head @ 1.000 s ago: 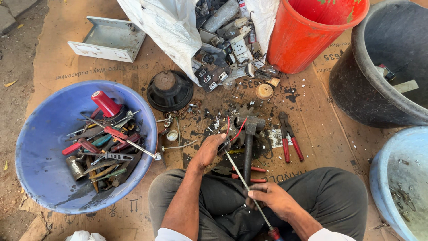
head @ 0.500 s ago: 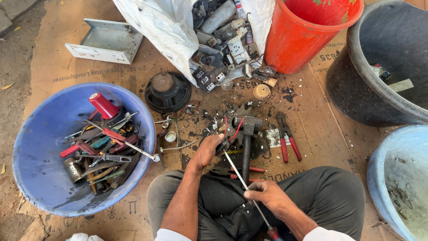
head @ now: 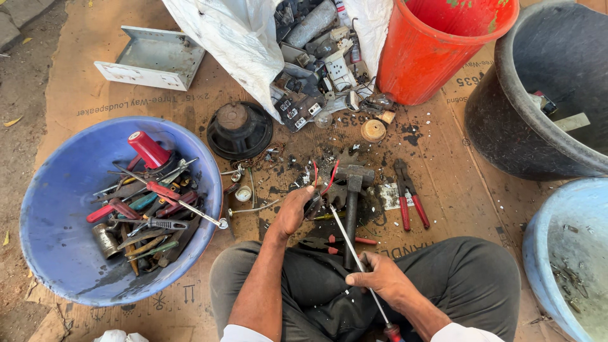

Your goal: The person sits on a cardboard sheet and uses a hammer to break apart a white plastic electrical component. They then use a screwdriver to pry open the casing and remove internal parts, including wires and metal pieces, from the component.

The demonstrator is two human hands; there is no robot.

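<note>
A person sits cross-legged on flattened cardboard (head: pixel 443 190), seen from above. The left hand (head: pixel 292 212) presses down on a small dark part with red wires (head: pixel 320 190), its fingers (head: pixel 303 197) curled and clamped on it. The right hand (head: pixel 380 278) grips the thin metal shaft of a long screwdriver (head: pixel 351 250), fingers closed around it; the tip runs up to the part, just beside the left fingers.

A hammer (head: pixel 351 190) lies touching the far side of the part, its handle running back between the two hands. Red-handled pliers (head: pixel 408 202) lie to the right of the right hand. A blue basin (head: pixel 50 209) full of hand tools sits left of the left fingers. Beyond the fingers are a black speaker (head: pixel 239 130), a white sack (head: pixel 234 44) spilling switches, and a red bucket (head: pixel 430 57).

The likeliest mishap: the screwdriver tip slips off the part and jabs the left fingers, since they hold it so close to the tip. Gripping the bare shaft rather than the handle weakens control. A part that is only held by hand could also twist loose or fling fragments.
</note>
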